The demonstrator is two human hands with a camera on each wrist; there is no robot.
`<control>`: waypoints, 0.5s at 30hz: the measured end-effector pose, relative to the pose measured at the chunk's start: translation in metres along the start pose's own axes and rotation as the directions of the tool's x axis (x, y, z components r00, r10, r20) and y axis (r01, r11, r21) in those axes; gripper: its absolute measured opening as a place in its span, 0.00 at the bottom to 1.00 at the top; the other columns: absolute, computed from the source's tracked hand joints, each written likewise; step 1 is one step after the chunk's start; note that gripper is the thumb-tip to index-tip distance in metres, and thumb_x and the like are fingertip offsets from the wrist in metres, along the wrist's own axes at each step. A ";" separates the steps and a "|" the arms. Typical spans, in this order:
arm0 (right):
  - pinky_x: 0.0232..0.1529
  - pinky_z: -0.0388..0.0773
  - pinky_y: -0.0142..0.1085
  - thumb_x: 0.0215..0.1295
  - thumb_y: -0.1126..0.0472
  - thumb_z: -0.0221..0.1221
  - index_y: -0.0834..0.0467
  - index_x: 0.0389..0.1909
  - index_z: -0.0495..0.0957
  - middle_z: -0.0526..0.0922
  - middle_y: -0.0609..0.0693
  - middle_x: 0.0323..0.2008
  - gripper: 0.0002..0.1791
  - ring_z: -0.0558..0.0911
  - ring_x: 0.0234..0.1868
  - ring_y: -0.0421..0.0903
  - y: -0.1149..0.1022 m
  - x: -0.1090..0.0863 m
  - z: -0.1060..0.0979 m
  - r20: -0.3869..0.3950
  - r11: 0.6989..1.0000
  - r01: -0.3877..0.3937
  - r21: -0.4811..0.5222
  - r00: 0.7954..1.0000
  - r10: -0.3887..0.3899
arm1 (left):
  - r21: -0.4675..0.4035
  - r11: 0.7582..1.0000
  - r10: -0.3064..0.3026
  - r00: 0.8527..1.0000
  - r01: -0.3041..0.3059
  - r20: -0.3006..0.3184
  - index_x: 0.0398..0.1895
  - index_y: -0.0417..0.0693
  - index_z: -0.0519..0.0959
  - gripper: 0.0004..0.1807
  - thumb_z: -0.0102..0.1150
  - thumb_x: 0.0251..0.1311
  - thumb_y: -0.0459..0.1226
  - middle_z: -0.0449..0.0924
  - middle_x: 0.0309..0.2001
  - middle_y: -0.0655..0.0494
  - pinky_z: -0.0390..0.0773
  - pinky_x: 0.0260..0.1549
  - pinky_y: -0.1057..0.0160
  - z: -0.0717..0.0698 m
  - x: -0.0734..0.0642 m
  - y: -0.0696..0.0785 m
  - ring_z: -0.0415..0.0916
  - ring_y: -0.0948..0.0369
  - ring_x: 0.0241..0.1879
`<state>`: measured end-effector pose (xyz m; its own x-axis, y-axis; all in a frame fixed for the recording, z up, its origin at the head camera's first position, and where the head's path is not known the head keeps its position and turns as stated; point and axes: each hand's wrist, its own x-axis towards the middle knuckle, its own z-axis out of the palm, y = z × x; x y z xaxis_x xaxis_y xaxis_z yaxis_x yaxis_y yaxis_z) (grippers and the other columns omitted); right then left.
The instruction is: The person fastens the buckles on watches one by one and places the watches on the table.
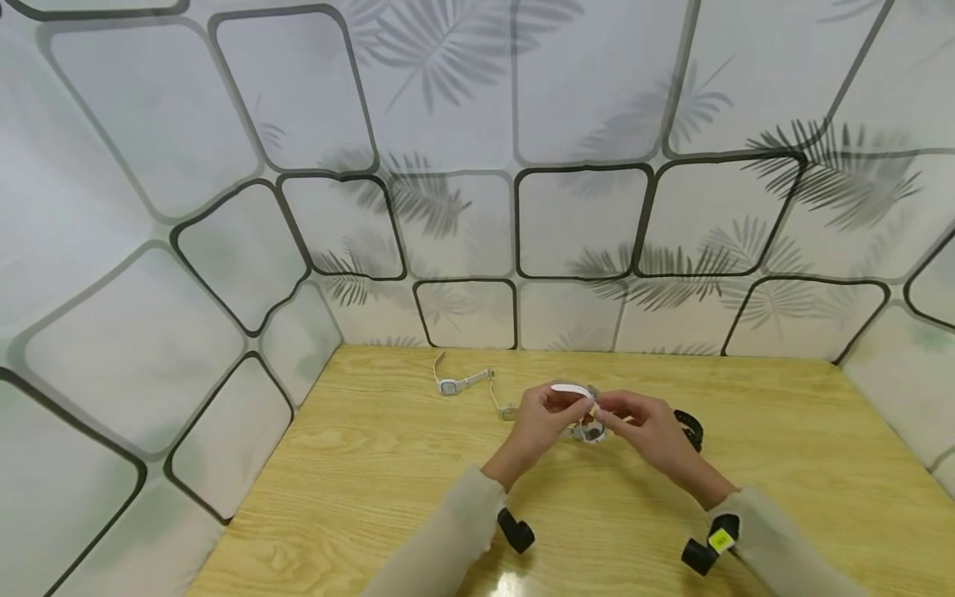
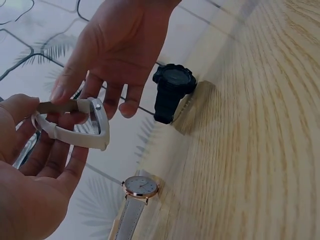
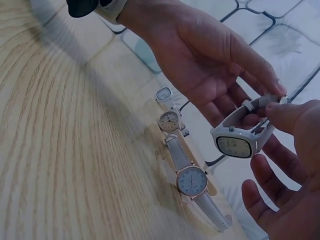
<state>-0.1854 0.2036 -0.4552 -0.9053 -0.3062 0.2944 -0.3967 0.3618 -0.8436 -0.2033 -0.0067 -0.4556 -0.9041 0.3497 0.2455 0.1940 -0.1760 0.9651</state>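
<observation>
Both hands hold a white wristwatch (image 3: pixel 235 146) with a rectangular face, above the table. My left hand (image 1: pixel 540 421) pinches the strap near its buckle end, thumb on top and the other fingers beneath. From the other side, my right hand (image 1: pixel 647 427) also pinches the strap ends, its lower fingers spread below. The strap is bent into a loop, and the face hangs under the fingertips. Fingers cover part of the buckle. Just below the hands lies a round-faced, rose-gold watch (image 3: pixel 192 180) with a grey strap.
A black chunky watch (image 1: pixel 690 429) stands right of my right hand. To the left lie a white watch with a squarish face (image 1: pixel 448 386) and a small round watch (image 3: pixel 169 121). The wooden table (image 1: pixel 358 464) meets a patterned cloth wall (image 1: pixel 462 224) at the back.
</observation>
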 end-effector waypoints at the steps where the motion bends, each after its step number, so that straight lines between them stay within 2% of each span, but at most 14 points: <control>1: 0.41 0.84 0.37 0.75 0.55 0.62 0.53 0.57 0.83 0.88 0.49 0.49 0.14 0.86 0.45 0.45 0.000 0.000 0.000 0.005 1.000 0.001 0.005 1.000 -0.001 | 0.002 1.000 0.005 1.000 -0.005 -0.004 0.49 0.36 0.84 0.11 0.64 0.70 0.34 0.87 0.42 0.48 0.85 0.48 0.50 0.000 0.000 0.000 0.85 0.56 0.40; 7: 0.41 0.84 0.38 0.74 0.56 0.63 0.52 0.57 0.83 0.88 0.48 0.48 0.14 0.86 0.45 0.47 0.002 -0.002 0.001 0.032 1.000 0.005 0.012 0.999 -0.006 | 0.017 0.999 0.028 0.999 -0.027 -0.022 0.46 0.37 0.85 0.10 0.65 0.69 0.35 0.88 0.40 0.50 0.86 0.44 0.58 0.001 0.000 0.000 0.85 0.61 0.37; 15: 0.41 0.84 0.37 0.75 0.55 0.62 0.52 0.56 0.84 0.88 0.49 0.50 0.14 0.86 0.46 0.44 0.006 -0.005 0.004 0.019 0.999 -0.007 -0.031 1.000 0.007 | 0.058 0.998 0.018 0.999 -0.016 -0.035 0.44 0.38 0.86 0.10 0.67 0.68 0.37 0.88 0.38 0.49 0.86 0.41 0.60 0.002 -0.002 -0.002 0.85 0.59 0.36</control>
<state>-0.1829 0.2037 -0.4634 -0.9051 -0.3202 0.2798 -0.3953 0.3913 -0.8310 -0.2011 -0.0051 -0.4583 -0.9131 0.3145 0.2593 0.2299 -0.1279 0.9648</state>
